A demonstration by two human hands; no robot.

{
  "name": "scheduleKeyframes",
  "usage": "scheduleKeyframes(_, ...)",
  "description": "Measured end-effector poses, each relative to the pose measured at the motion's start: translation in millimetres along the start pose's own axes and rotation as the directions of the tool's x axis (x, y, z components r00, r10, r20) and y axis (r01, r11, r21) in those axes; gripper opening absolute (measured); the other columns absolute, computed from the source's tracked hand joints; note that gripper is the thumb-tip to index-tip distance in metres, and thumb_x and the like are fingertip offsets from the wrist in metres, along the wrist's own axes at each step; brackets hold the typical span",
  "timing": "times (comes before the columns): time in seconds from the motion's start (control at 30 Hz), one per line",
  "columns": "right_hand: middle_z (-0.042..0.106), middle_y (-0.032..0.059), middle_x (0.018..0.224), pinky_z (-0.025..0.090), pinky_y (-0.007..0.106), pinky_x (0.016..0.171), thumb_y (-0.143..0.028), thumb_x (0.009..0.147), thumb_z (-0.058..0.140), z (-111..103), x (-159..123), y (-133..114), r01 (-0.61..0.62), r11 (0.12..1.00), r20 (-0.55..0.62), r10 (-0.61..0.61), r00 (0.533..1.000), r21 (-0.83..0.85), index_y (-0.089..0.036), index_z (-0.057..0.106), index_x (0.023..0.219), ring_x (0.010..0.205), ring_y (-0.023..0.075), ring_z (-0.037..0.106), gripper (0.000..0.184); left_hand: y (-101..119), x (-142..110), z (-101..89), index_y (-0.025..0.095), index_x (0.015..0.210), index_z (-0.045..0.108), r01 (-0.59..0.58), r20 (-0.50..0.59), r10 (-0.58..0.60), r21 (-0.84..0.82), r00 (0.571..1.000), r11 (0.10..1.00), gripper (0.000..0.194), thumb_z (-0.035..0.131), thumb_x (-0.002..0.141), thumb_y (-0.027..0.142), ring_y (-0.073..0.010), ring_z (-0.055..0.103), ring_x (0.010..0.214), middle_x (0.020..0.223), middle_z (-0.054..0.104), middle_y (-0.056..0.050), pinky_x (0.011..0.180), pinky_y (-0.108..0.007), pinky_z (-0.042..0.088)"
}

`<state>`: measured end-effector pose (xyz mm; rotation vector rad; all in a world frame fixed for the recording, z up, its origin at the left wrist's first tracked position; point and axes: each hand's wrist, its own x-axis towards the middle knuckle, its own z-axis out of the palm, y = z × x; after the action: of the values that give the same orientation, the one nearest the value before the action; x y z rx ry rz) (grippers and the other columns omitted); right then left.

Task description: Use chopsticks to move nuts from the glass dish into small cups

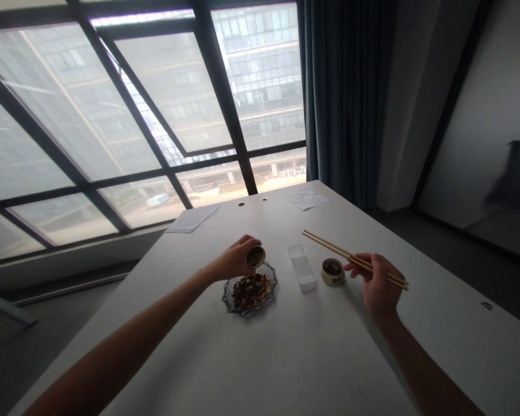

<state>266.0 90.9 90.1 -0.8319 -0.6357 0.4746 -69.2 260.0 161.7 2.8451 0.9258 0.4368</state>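
My left hand (236,258) is wrapped round a small round cup (255,256), tipped on its side over a glass dish (250,292) full of dark and light bits. My right hand (376,283) grips a pair of wooden chopsticks (351,258) that point up and to the left. Just left of that hand stands a small pale pot (333,271) with dark contents. Two small white square trays (302,266) lie between the dish and the pot.
All this sits on a white table (286,358). Sheets of paper (193,219) lie at the far left edge and more paper (307,200) at the far right corner. A large window and a dark curtain (344,98) stand behind.
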Motion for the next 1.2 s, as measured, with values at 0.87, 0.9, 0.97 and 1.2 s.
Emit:
scheduleKeyframes(0.87, 0.074, 0.0091, 0.062, 0.049, 0.027, 0.043, -0.036, 0.092, 0.059, -4, 8, 2, 0.01, 1.0, -0.038, -0.01, 0.999, 0.006, -0.012, 0.073, 0.08, 0.049, 0.0202, 0.069, 0.03, 12, 26, 27.5, 0.027, 0.144, 0.051, 0.044, -0.218, -0.065, -0.102, 0.974, 0.994, 0.074, 0.085, 0.079, 0.029, -0.0307, 0.06, 0.122, 0.137, 0.058, -0.009, 0.101, -0.041, 0.051)
scheduleKeyframes(0.9, 0.074, 0.009, 0.061, 0.048, 0.027, 0.043, -0.036, 0.092, 0.059, -6, 11, 1, 0.016, 1.0, -0.053, -0.015, 0.998, 0.009, -0.012, 0.073, 0.08, 0.049, 0.0201, 0.069, 0.03, 15, 43, 33.3, 0.025, 0.143, 0.052, 0.05, -0.215, -0.079, -0.137, 0.973, 0.989, 0.071, 0.086, 0.081, 0.03, -0.0305, 0.059, 0.122, 0.137, 0.058, -0.01, 0.102, -0.042, 0.051)
scheduleKeyframes(0.97, 0.073, 0.0082, 0.06, 0.048, 0.026, 0.043, -0.036, 0.091, 0.059, -10, 18, 0, 0.033, 0.999, -0.093, -0.032, 0.995, 0.014, -0.012, 0.072, 0.08, 0.048, 0.0196, 0.069, 0.03, 20, 81, 48.4, 0.021, 0.139, 0.056, 0.07, -0.191, -0.109, -0.197, 0.975, 0.978, 0.052, 0.077, 0.094, 0.033, -0.0301, 0.061, 0.12, 0.137, 0.058, -0.012, 0.1, -0.047, 0.053)
scheduleKeyframes(1.2, 0.072, 0.0048, 0.059, 0.046, 0.024, 0.042, -0.034, 0.089, 0.058, -29, 47, -3, 0.106, 0.994, -0.253, -0.097, 0.963, 0.019, -0.012, 0.07, 0.079, 0.046, 0.0174, 0.069, 0.027, 45, 190, 108.6, 0.017, 0.131, 0.061, 0.176, 0.109, -0.148, -0.322, 0.983, 0.93, 0.033, 0.067, 0.104, 0.035, -0.0272, 0.066, 0.108, 0.13, 0.062, -0.011, 0.09, -0.046, 0.058)
